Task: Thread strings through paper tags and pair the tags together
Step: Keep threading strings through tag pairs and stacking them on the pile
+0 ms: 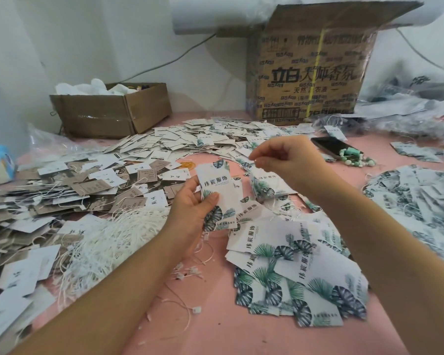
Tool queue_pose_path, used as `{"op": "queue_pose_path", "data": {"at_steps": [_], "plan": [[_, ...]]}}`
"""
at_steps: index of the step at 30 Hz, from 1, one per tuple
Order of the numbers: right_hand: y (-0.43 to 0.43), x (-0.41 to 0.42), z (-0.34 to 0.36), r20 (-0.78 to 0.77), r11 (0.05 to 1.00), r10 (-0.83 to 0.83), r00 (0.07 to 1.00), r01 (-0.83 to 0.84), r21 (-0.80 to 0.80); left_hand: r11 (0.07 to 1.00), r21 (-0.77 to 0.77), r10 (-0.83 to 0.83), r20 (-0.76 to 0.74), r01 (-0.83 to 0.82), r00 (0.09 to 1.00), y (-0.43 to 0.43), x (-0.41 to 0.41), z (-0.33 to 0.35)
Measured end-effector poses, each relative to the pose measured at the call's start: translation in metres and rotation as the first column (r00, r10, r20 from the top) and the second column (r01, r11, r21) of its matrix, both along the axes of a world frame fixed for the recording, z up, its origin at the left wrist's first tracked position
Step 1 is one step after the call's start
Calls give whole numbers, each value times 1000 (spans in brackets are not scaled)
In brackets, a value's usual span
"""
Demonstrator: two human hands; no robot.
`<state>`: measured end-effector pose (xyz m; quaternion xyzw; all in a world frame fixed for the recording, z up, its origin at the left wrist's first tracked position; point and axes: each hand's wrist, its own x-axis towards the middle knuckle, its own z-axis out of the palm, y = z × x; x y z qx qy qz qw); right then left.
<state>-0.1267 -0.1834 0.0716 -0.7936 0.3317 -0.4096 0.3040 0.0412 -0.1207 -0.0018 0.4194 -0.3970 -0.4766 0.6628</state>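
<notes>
My left hand [194,201] grips a white paper tag [219,185] printed with green leaves and black characters, held upright above the pink table; a second tag seems to sit behind it. My right hand [282,156] hovers up and to the right of the tag's top, thumb and forefinger pinched together on what looks like a thin string end, too fine to see clearly. A heap of white strings [108,242] lies left of my left forearm. Loose leaf-print tags [292,267] lie fanned out under my right forearm.
Mixed white and brown tags [92,185] cover the table's left and far side. A low cardboard box [108,111] and a tall printed carton [310,73] stand at the back. A phone [331,147] and green beads [356,160] lie at the right, beside another tag pile [420,198].
</notes>
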Motion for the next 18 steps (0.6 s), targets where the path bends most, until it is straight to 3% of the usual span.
{"op": "queue_pose_path", "data": {"at_steps": [4, 9, 13, 18], "plan": [[2, 2, 1, 94, 998, 50, 994, -53, 36, 1000, -10, -12, 48, 13, 999, 2, -4, 1], [5, 7, 0, 176, 991, 102, 979, -115, 63, 994, -29, -107, -122, 104, 987, 6, -4, 10], [8, 9, -4, 154, 983, 141, 978, -157, 96, 965, -56, -263, -232, 257, 936, 10, -3, 14], [10, 12, -5, 117, 981, 132, 984, -147, 125, 918, -15, -389, -218, 396, 895, 13, -3, 13]]}}
